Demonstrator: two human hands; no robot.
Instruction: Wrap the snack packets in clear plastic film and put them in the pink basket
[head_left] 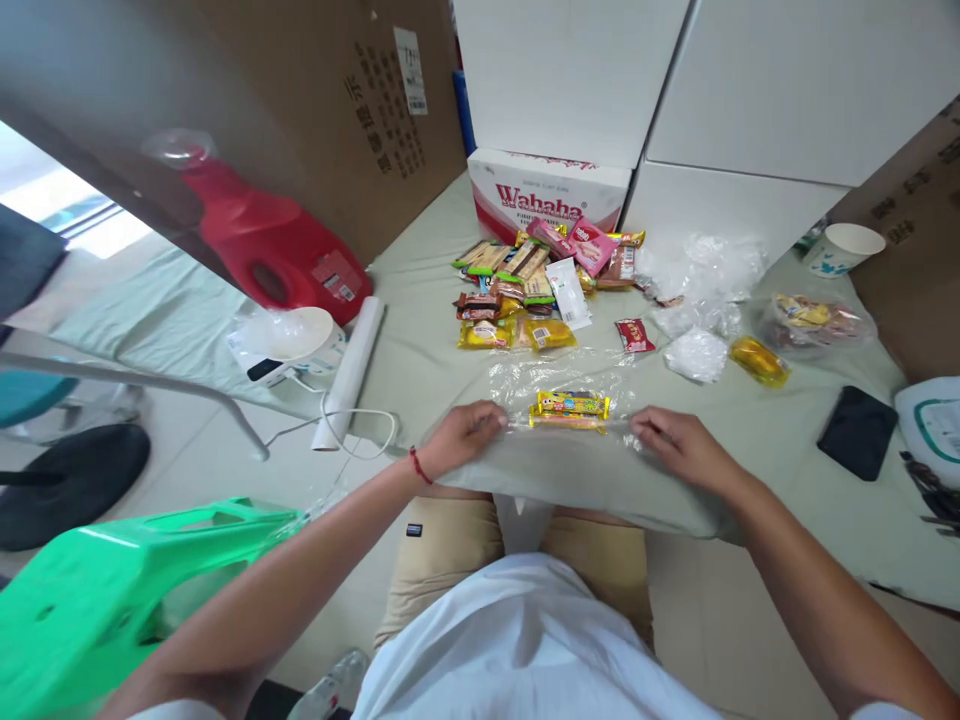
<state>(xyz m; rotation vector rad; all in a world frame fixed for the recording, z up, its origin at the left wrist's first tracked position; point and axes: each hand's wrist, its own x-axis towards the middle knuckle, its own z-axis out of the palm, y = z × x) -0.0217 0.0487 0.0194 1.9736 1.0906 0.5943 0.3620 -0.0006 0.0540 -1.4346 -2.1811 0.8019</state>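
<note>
A clear plastic bag [559, 378] lies flat at the near edge of the pale green table [420, 340], with a yellow snack packet [570, 406] inside it. My left hand [465, 435] pinches the bag's near edge at its left end. My right hand [675, 440] pinches the same edge at its right end. Both hands rest on the table edge, fingers closed on the plastic. A pile of assorted snack packets [536, 285] lies just beyond the bag.
A Wahaha carton [547, 195] and white boxes stand at the back. Loose clear bags [697, 300], a filled snack bag [810, 322], a paper cup [846, 248], a black phone [859, 432], a red jug [277, 250], a white roll [351, 370] and a green stool [127, 590] surround me.
</note>
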